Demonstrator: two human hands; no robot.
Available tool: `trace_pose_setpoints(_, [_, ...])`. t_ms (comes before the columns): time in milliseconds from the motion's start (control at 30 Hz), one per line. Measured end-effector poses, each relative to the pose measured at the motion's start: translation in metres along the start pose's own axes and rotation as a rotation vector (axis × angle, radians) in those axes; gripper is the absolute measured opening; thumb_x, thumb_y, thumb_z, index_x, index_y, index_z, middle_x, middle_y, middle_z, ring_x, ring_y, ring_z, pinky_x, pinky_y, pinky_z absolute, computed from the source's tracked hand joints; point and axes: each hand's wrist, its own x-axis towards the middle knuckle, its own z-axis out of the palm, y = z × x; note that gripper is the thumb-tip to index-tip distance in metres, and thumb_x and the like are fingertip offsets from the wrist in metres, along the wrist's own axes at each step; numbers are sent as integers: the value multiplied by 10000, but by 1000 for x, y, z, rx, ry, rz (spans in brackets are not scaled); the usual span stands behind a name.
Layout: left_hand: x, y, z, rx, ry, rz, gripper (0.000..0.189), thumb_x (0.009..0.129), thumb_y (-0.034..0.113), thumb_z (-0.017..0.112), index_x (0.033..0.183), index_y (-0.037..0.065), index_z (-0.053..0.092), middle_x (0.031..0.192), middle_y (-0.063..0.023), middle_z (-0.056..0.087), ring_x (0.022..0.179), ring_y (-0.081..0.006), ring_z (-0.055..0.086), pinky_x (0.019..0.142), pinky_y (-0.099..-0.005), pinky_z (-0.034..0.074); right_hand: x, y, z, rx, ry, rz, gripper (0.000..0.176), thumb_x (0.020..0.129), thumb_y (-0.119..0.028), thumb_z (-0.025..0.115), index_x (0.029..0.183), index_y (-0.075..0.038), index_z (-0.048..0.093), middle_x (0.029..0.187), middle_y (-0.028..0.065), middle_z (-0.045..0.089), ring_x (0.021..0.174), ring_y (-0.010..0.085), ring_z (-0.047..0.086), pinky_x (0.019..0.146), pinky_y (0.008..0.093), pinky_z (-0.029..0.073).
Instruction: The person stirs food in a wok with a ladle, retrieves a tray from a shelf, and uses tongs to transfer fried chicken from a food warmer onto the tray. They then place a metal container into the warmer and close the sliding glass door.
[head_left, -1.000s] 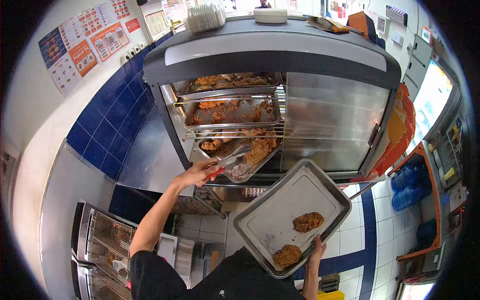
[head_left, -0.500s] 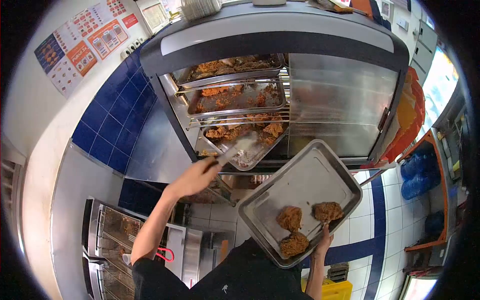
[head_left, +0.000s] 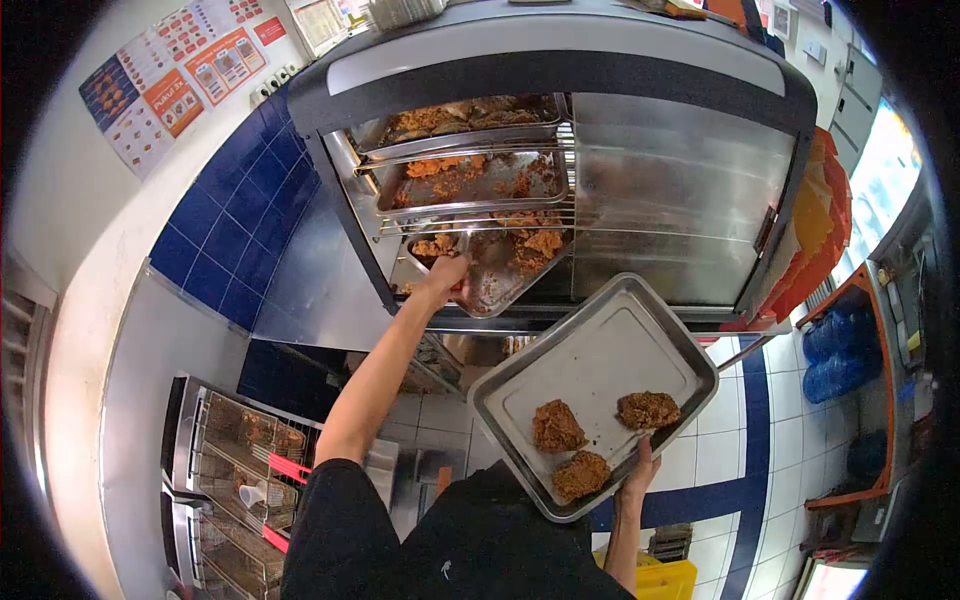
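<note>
My right hand [head_left: 641,472] grips the lower right rim of a metal tray [head_left: 530,375], holding it tilted in front of the display cabinet. Three pieces of fried chicken [head_left: 558,427] lie near the tray's lower end. My left hand [head_left: 447,277] reaches inside the cabinet, closed around the handle of a metal serving utensil [head_left: 463,243]; its exact kind is hard to make out. The utensil is over the lowest cabinet tray [head_left: 490,293], which holds fried chicken pieces [head_left: 538,246] and crumbs. My fingers partly hide the handle.
The heated display cabinet [head_left: 560,65] has wire racks with a crumb-strewn middle tray [head_left: 480,185] and a fuller upper tray [head_left: 465,125]. Its right sliding panel [head_left: 680,190] covers that half. Fryer baskets [head_left: 245,430] with red handles stand at lower left, a yellow container [head_left: 655,578] below.
My left hand has moved up and forward into the cabinet with the utensil. The held tray has shifted slightly left and up, and a chicken piece on it has slid a little left.
</note>
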Motion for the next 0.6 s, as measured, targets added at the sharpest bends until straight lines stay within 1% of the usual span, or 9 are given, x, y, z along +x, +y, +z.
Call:
trace_pose_setpoints(67, [13, -3, 8, -43, 51, -28, 337, 902, 261, 478, 708, -14, 453, 571, -55, 437, 457, -154, 458, 391, -285, 432, -3, -1, 6, -132, 187, -13, 580, 826, -351, 630, 1245, -12, 414, 1139, 107, 480, 1050, 227, 472, 885, 379, 378])
trace_pose_setpoints(167, [29, -10, 16, -109, 113, -34, 315, 915, 272, 477, 770, -8, 473, 615, -65, 467, 513, -158, 498, 424, -312, 481, -2, -2, 4, -13, 51, -5, 610, 820, -366, 634, 1261, -13, 402, 1174, 110, 472, 1084, 240, 458, 903, 386, 368])
trace_pose_setpoints(300, [21, -7, 39, -174, 185, -28, 272, 917, 276, 473, 884, 12, 530, 607, -65, 498, 531, -164, 531, 449, -314, 498, -8, -11, 9, -70, 58, 7, 640, 818, -366, 636, 1286, -19, 370, 1201, 111, 459, 1092, 247, 454, 909, 395, 365])
trace_pose_setpoints(367, [32, -11, 39, 92, 225, 75, 396, 924, 280, 484, 1143, -49, 460, 658, -92, 512, 558, -182, 536, 487, -319, 481, -8, -5, 7, -39, 133, 20, 666, 820, -362, 636, 1311, -23, 341, 1229, 118, 441, 1098, 247, 448, 918, 395, 361])
trace_pose_setpoints(400, [49, -16, 27, 545, 253, 157, 427, 928, 294, 463, 1144, -74, 470, 724, -142, 583, 575, -212, 585, 501, -339, 493, -6, -1, 6, -37, 136, 20, 666, 820, -362, 636, 1311, -23, 341, 1229, 118, 441, 1098, 247, 448, 918, 395, 361])
trace_pose_setpoints(500, [33, -11, 20, 649, 145, 18, 430, 914, 322, 468, 1062, -77, 536, 810, -198, 628, 583, -246, 624, 565, -396, 510, 1, 2, -2, -97, 130, -28, 660, 819, -355, 642, 1309, -26, 345, 1221, 121, 440, 1099, 240, 444, 917, 388, 362])
trace_pose_setpoints(533, [13, -5, 21, 828, 254, 206, 433, 851, 319, 499, 808, -100, 596, 624, -231, 614, 738, -388, 634, 746, -441, 496, 1, 2, -2, -103, 139, -28, 659, 821, -352, 643, 1308, -25, 343, 1202, 118, 446, 1082, 238, 453, 905, 386, 369])
trace_pose_setpoints(567, [-10, 4, 21, 833, 249, 209, 433, 851, 319, 499, 808, -100, 596, 624, -231, 614, 738, -388, 634, 746, -441, 496, 1, 2, -2, -110, 148, -26, 659, 822, -350, 643, 1308, -24, 341, 1183, 114, 452, 1064, 237, 463, 893, 384, 377])
trace_pose_setpoints(600, [-32, 14, 20, 880, 222, 193, 441, 850, 352, 520, 877, -80, 600, 718, -228, 624, 694, -375, 631, 715, -436, 494, 0, 0, 0, -105, 154, -23, 659, 822, -350, 643, 1308, -24, 341, 1183, 114, 452, 1064, 237, 463, 893, 384, 377])
